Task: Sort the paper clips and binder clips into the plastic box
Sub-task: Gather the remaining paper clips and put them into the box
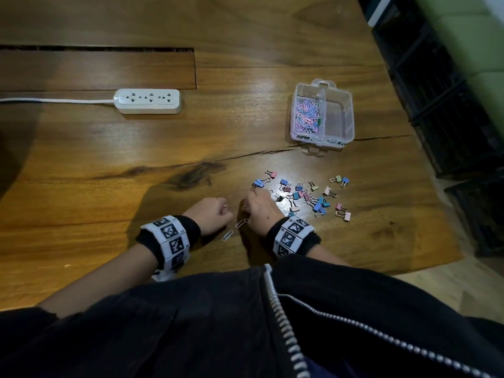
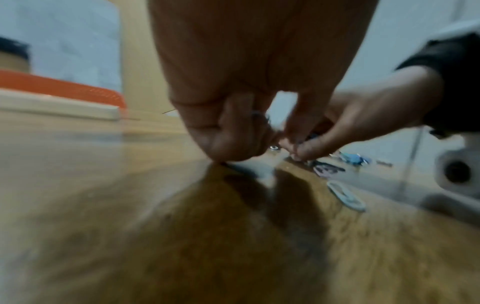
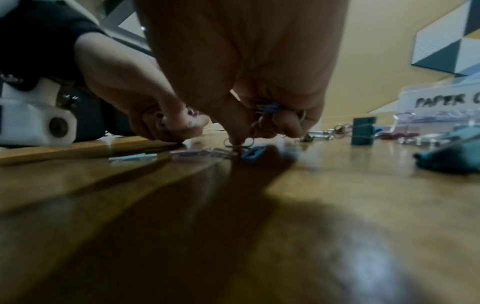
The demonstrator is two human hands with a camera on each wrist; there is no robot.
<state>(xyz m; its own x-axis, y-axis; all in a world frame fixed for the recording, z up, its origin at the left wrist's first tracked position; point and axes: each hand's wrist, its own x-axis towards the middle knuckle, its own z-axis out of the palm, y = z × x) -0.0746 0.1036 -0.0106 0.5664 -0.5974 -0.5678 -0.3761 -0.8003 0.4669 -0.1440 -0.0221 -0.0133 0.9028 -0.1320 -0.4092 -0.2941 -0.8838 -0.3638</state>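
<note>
While the plastic box (image 1: 350, 120) holds paper clips (image 1: 306, 115) left, binder clips (image 1: 308, 196) lie unsorted; our right hand (image 1: 259, 211) clutches clips, left hand (image 1: 211, 215) curled, contents unclear.

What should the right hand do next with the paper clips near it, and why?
Probably pinch up the paper clip under its fingertip and add it to the clips already in its grip. The right hand holds several, two paper clips lie loose beside it, and the plastic box has paper clips only in its left compartment.
</note>
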